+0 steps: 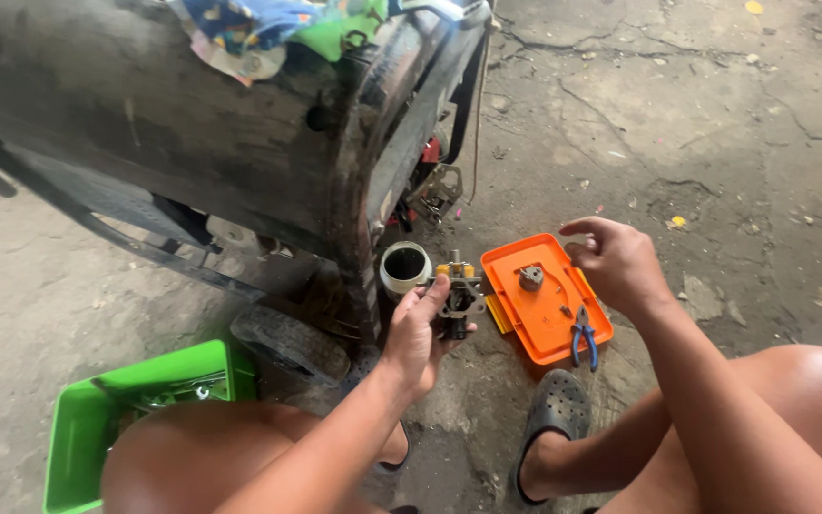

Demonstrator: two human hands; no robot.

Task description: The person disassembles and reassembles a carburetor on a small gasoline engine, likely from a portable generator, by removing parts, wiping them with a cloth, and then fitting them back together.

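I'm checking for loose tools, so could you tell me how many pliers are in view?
1: blue-handled pliers lie on the orange lid, near its front edge, below the right hand. More may be hidden in the green bin.

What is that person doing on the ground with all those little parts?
A person crouches on cracked concrete beside a dark machine. Their left hand holds up a small metal engine part. The right hand hovers over an orange tray with blue-handled pliers on it. A green bin sits nearby.
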